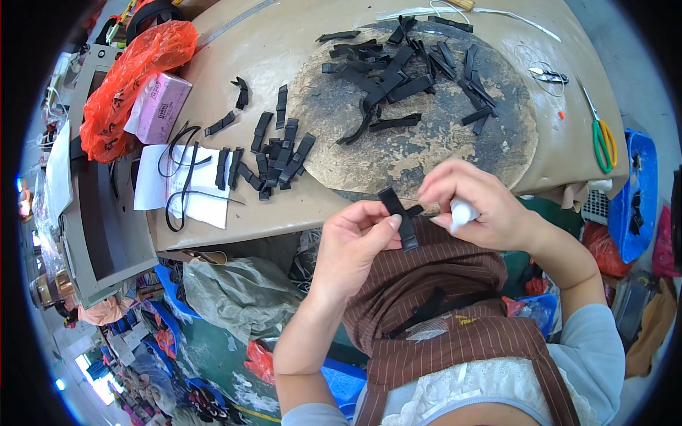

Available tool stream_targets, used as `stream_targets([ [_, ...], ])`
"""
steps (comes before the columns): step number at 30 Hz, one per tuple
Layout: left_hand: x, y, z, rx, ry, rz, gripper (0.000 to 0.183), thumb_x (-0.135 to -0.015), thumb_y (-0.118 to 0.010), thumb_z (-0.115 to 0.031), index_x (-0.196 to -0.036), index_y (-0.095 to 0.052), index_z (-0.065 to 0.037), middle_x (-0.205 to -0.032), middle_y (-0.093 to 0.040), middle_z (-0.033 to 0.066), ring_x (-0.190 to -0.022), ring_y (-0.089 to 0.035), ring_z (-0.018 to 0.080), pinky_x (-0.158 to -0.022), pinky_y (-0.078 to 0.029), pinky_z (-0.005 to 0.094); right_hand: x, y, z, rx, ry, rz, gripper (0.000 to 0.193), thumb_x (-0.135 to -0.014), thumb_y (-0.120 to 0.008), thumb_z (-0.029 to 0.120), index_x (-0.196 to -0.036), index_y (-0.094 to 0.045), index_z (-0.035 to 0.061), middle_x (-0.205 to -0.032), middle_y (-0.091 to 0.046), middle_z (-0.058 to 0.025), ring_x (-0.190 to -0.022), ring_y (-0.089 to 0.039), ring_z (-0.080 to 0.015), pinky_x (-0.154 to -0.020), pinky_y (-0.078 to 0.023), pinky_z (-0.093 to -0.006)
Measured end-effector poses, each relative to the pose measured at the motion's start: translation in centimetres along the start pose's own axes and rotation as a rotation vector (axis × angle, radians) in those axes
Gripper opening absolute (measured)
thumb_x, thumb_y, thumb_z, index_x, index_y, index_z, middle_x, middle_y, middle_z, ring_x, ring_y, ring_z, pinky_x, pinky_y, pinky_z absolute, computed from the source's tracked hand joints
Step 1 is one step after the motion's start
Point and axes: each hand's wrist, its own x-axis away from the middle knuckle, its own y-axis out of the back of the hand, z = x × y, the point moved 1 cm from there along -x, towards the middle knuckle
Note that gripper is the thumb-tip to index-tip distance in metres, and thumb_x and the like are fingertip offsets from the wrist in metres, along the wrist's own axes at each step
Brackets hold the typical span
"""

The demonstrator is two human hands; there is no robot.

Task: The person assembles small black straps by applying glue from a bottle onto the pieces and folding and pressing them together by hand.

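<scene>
My left hand [355,241] pinches a short black strap piece [407,228] between thumb and fingers, just past the table's near edge and above my lap. A narrow black tail sticks out from its side toward my right hand [479,202]. That hand is curled around a white round-ended object [463,211], whose kind I cannot make out; its fingertips come close to the tail. Many similar black strap pieces [387,85] lie heaped on a worn round board [355,160]. Another cluster of black strap pieces [284,153] sits on the table to the left.
At the right lie scissors [605,142] with green and yellow handles and small thread snips [548,75]. A red plastic bag [135,89], a pink tissue pack [162,106] and white paper [213,202] with black cords are at the left. A blue bin [639,192] stands beside the table.
</scene>
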Motion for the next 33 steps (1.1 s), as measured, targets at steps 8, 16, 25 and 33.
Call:
stream_targets([
  [8, 1.4, -0.7, 0.6, -0.053, -0.299, -0.189, 0.009, -0.081, -0.059, 0.001, -0.088, -0.057, 0.004, -0.077, -0.06, 0.004, -0.066, -0.057, 0.0067, -0.061, -0.047, 0.0191, 0.5, 0.8, 4.7, -0.167, -0.525, -0.042, 0.03, -0.081, -0.059, 0.011, -0.107, -0.052, -0.0011, -0.076, -0.06, -0.0156, -0.057, -0.06, -0.026, -0.053, -0.048, -0.031],
  [16, 1.3, -1.1, 0.3, -0.067, -0.299, -0.18, 0.01, -0.081, -0.06, 0.001, -0.089, -0.057, 0.004, -0.076, -0.059, 0.0037, -0.066, -0.056, 0.0065, -0.062, -0.047, 0.0191, -0.2, 1.0, 5.4, 0.009, -0.445, -0.073, 0.028, -0.078, -0.061, 0.013, -0.102, -0.053, 0.0005, -0.072, -0.061, -0.0173, -0.055, -0.06, -0.0293, -0.05, -0.047, -0.0356],
  [25, 1.3, -1.3, 0.2, -0.063, -0.295, -0.171, 0.01, -0.081, -0.06, 0.001, -0.089, -0.057, 0.004, -0.076, -0.059, 0.0036, -0.065, -0.056, 0.0068, -0.061, -0.047, 0.0194, -0.3, 1.0, 5.5, 0.034, -0.411, -0.121, 0.025, -0.079, -0.061, 0.012, -0.099, -0.055, -0.0003, -0.067, -0.06, -0.0174, -0.054, -0.059, -0.0297, -0.05, -0.047, -0.0344],
  [33, 1.3, -0.4, 0.1, 0.014, -0.302, -0.177, 0.008, -0.08, -0.061, 0.0, -0.087, -0.056, 0.002, -0.075, -0.059, 0.0041, -0.064, -0.057, 0.0076, -0.06, -0.047, 0.0193, -0.2, 2.8, 5.1, -0.31, -0.614, -0.186, 0.025, -0.082, -0.058, 0.01, -0.104, -0.054, 0.0002, -0.075, -0.062, -0.0088, -0.061, -0.061, -0.014, -0.054, -0.047, -0.0269],
])
